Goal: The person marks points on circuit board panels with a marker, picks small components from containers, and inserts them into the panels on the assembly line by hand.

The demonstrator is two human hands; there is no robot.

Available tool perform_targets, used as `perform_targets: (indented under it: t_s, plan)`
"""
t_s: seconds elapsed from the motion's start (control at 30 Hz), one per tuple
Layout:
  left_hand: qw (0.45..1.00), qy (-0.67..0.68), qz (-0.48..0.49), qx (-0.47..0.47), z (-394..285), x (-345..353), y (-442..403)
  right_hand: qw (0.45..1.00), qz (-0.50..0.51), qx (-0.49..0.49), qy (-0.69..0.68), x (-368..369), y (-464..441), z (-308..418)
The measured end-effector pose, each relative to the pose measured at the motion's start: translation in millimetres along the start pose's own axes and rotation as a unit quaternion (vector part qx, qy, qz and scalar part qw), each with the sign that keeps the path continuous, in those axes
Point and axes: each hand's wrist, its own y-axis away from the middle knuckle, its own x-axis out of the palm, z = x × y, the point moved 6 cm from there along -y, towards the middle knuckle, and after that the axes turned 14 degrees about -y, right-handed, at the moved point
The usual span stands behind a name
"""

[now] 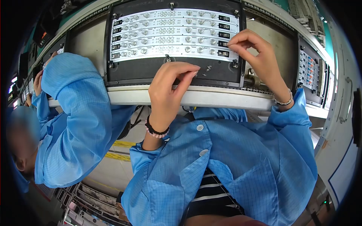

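Observation:
A black fixture (135,72) carries several white circuit board strips (166,51), stacked in rows. Clear round parts run along the strips, and small black connectors (223,53) sit near their ends. My right hand (260,52) is closed in a pinch at the right end of the lower strips, its fingertips by a black connector. Anything between those fingertips is hidden. Over the fixture's front part, my left hand (164,88) pinches thumb and forefinger together; what they hold is too small to name. Beside its fingertips lie a few tiny metallic pieces (208,69) on the black surface.
A pale rail (128,97) and a chain track (260,89) run along the front of the line. Another fixture with boards (308,71) stands at the right. At the left, a co-worker's blue sleeve (81,101) reaches close to the fixture.

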Motion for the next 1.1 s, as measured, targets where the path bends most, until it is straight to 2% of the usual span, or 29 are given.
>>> perform_targets:
  t_s: [0.03,0.17,0.3,0.5,0.6,0.7,0.8,0.9,0.97,1.1]
  plan:
    - [0.999,0.025,-0.001,-0.022,4,0,1,0.994,0.016,-0.043,0.101,3,0,8]
    - [0.981,0.163,-0.004,-0.102,22,-4,4,0.955,0.084,-0.156,0.237,35,3,27]
    - [0.961,0.251,0.008,-0.119,28,-11,2,0.93,0.133,-0.199,0.278,64,6,27]
    - [0.922,0.373,0.028,-0.101,35,-4,6,0.89,0.125,-0.271,0.346,88,-1,21]
    - [0.906,0.407,0.037,-0.109,35,-3,6,0.852,0.176,-0.257,0.422,95,1,24]
    - [0.893,0.435,0.04,-0.112,34,-6,6,0.833,0.193,-0.273,0.44,101,0,25]
    - [0.889,0.448,0.036,-0.088,33,-7,6,0.85,0.216,-0.238,0.418,96,-2,25]
    - [0.892,0.445,0.037,-0.075,30,-10,6,0.934,0.205,-0.193,0.222,72,-12,27]
    - [0.896,0.436,0.031,-0.078,30,-10,5,0.978,0.171,-0.095,0.07,54,-18,28]
    - [0.901,0.424,0.03,-0.086,29,-4,5,0.976,0.092,0.064,-0.186,29,-12,14]
